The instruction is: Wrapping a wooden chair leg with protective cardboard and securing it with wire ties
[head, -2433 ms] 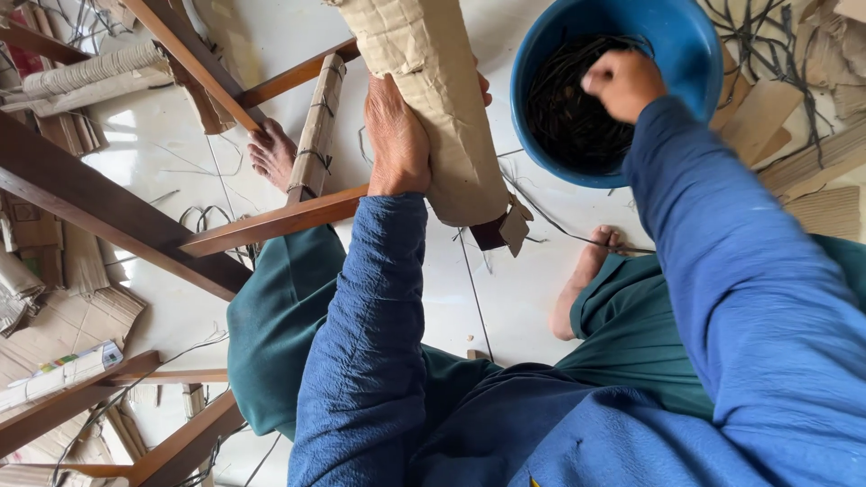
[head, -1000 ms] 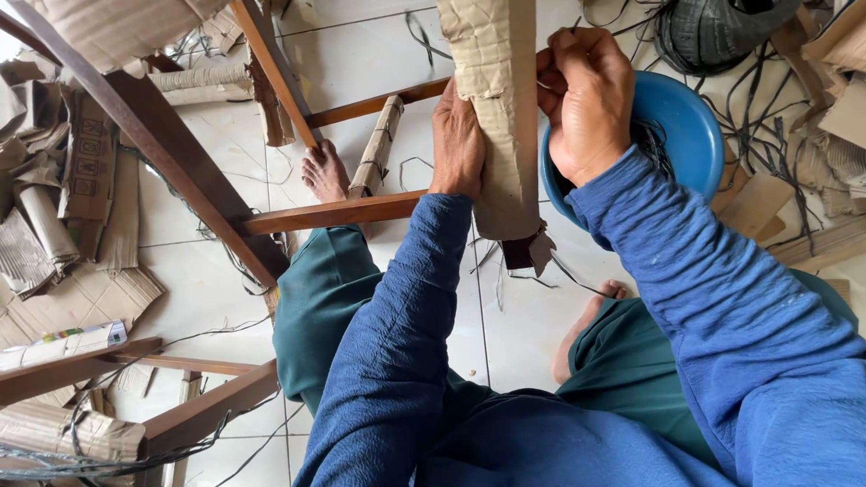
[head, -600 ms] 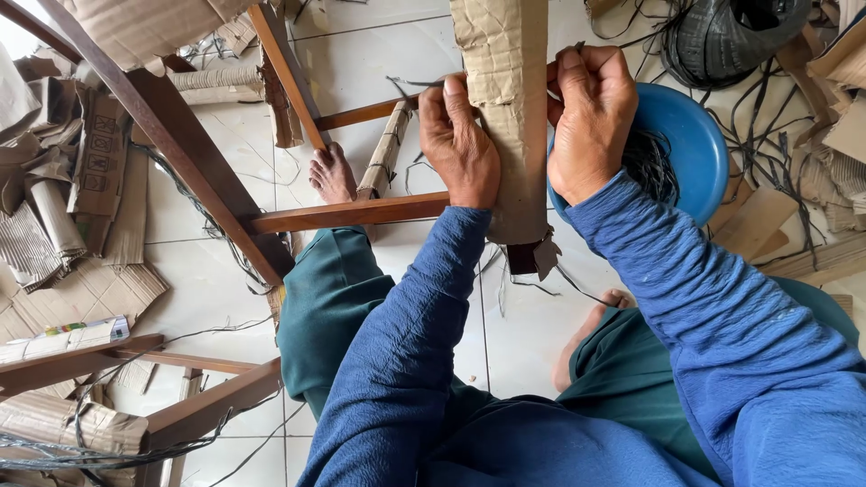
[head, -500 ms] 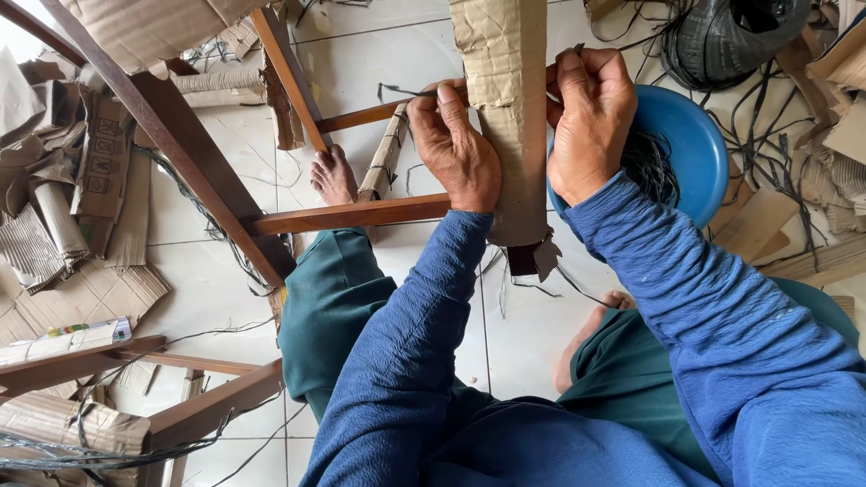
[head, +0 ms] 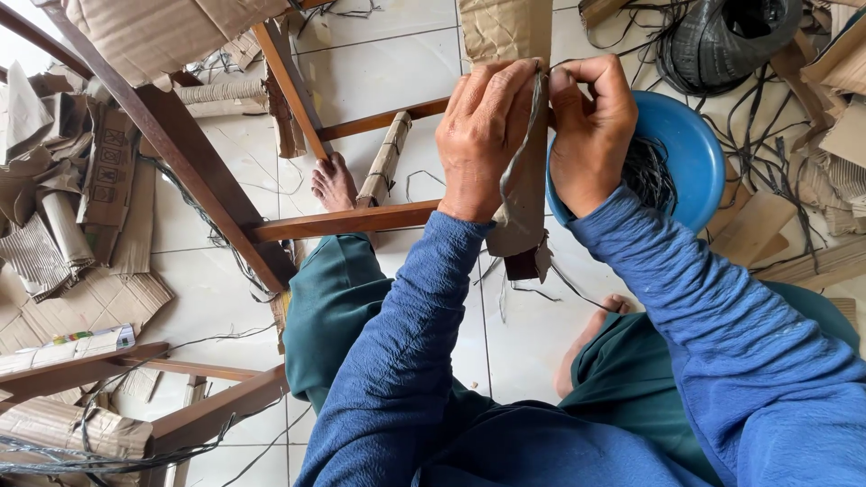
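Observation:
A wooden furniture leg wrapped in brown corrugated cardboard point(head: 520, 194) runs up the middle of the head view. My left hand point(head: 478, 135) lies across the front of the wrap and pinches a thin dark strap point(head: 517, 144) that hangs down along it. My right hand point(head: 591, 126) grips the other end of the strap against the right side of the wrap. Both hands meet at the strap, fingers closed. Behind my right hand a blue plastic bowl point(head: 690, 149) holds a heap of dark straps.
Dark wooden frame rails point(head: 343, 216) cross at left, one rung wrapped in tied cardboard point(head: 383, 162). Cardboard scraps point(head: 72, 216) litter the tiled floor at left and right. A black coil of strap point(head: 722, 36) lies top right. My bare feet point(head: 334, 180) rest on the tiles.
My right hand left the blue bowl and came to the wrapped leg with a strap. My left hand shifted from the left side across the front and took hold of the strap.

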